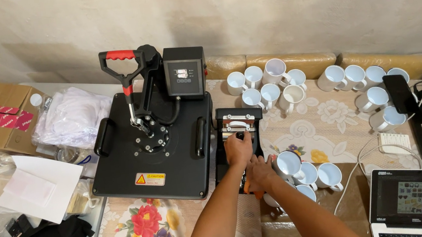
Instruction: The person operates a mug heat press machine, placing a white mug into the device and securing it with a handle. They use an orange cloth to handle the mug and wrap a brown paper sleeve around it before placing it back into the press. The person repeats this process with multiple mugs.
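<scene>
Left hand: the left hand (pixel 238 148) lies curled over the front handle of the small black mug press with a silver clamp bar (pixel 237 131), fingers closed on it.
Right hand: the right hand (pixel 260 172) rests just below it, touching a white ceramic mug (pixel 289 163); whether it is spread or closed I cannot tell.
Location: the mug press stands between the large black flat heat press with a red-gripped lever (pixel 155 138) and the white mugs on the floral tablecloth (pixel 144 230).
Nearby: 4 or so more white mugs (pixel 322 177) beside the right wrist.
Risk: I judge that a sleeve or elbow could knock those crowded mugs over; a hot press could burn fingers.
Hidden: an orange item under the right hand is unidentifiable; the laptop (pixel 419 204) is cut off.
</scene>
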